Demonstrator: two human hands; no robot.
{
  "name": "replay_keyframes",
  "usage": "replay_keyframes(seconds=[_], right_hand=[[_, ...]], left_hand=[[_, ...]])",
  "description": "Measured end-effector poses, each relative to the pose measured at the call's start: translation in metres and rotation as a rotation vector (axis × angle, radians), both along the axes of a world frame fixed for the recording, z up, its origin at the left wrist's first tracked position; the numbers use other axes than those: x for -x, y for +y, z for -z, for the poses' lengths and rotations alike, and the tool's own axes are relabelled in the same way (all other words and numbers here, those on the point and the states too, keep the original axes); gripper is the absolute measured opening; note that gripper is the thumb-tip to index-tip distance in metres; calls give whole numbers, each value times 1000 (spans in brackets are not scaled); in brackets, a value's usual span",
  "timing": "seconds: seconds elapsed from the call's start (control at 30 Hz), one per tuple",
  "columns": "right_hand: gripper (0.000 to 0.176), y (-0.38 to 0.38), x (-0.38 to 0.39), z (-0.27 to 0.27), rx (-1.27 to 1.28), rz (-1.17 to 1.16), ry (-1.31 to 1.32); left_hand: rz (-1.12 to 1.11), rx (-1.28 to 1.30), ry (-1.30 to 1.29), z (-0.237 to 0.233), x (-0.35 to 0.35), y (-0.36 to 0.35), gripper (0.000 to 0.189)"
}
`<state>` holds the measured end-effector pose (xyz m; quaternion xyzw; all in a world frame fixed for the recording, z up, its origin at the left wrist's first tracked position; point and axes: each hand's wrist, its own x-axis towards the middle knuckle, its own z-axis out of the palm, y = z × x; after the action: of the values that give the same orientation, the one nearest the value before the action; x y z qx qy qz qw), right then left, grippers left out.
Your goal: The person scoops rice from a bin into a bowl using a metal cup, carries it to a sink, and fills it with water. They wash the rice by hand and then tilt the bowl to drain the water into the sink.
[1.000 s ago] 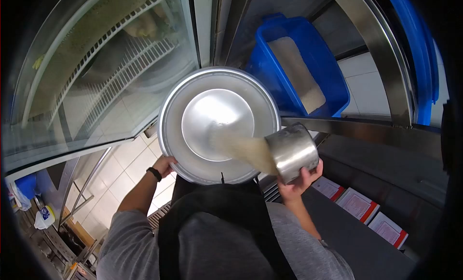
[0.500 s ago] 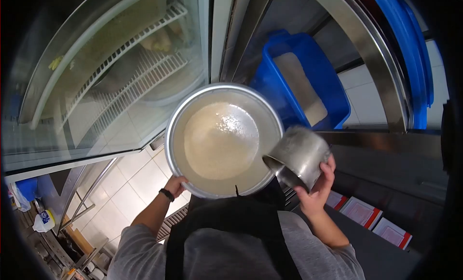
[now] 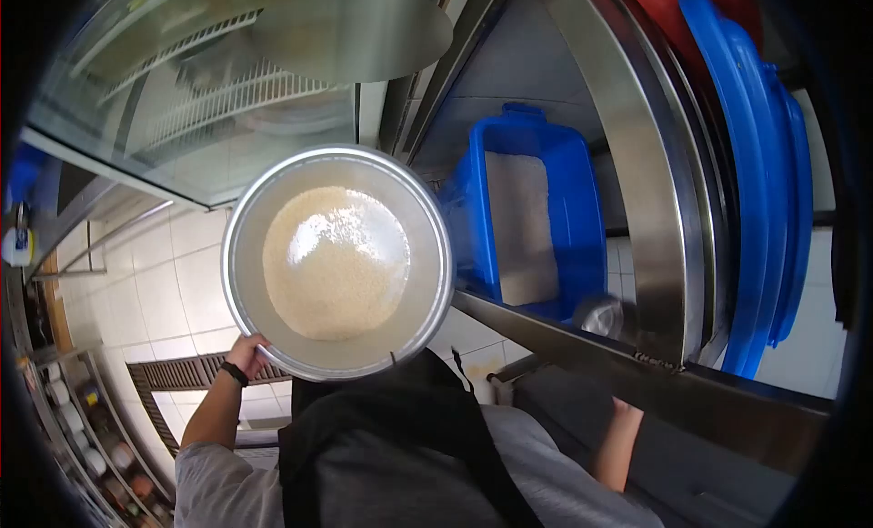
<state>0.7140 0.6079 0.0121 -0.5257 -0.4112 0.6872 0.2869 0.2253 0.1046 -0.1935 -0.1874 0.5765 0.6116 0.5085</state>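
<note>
My left hand (image 3: 247, 351) is closed on the rim of a large round metal pot (image 3: 438, 282), tilted toward me. Pale grains that look like rice (image 3: 332, 296) lie inside, with a bright wet sheen on top. My right forearm reaches under a steel ledge, and only the edge of my right hand (image 3: 626, 408) shows; its fingers are hidden. Beyond the ledge, in line with that arm, a small metal pot (image 3: 600, 317) appears, partly covered and blurred, at the near corner of a blue bin (image 3: 582, 210). More pale grains (image 3: 520, 228) fill part of the bin.
The steel ledge (image 3: 582, 341) runs between me and the bin, joined to a steel frame (image 3: 650, 164) on its right. Blue lids (image 3: 764, 182) stand upright farther right. A glass door (image 3: 209, 100) with racks behind it is at upper left. Shelves (image 3: 91, 428) stand lower left.
My right hand has gone from beside the large pot to beneath the ledge, and the small pot now shows by the bin. The view has turned, and the large pot appears farther left.
</note>
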Motion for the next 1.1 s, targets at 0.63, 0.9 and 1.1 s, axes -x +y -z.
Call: replay_keyframes(seconds=[0.63,0.9,1.1], right_hand=[[58,165,308,300,-806,-706,-1108],[54,145,240,252,166,-343,-159],[62,121,179,221,253,-274,162]], left_hand=[[-142,83,95,-16,-34,11,46],[-279,12,106,-27,-50,22,41],[-224,-31,46,0,-49,5,37]])
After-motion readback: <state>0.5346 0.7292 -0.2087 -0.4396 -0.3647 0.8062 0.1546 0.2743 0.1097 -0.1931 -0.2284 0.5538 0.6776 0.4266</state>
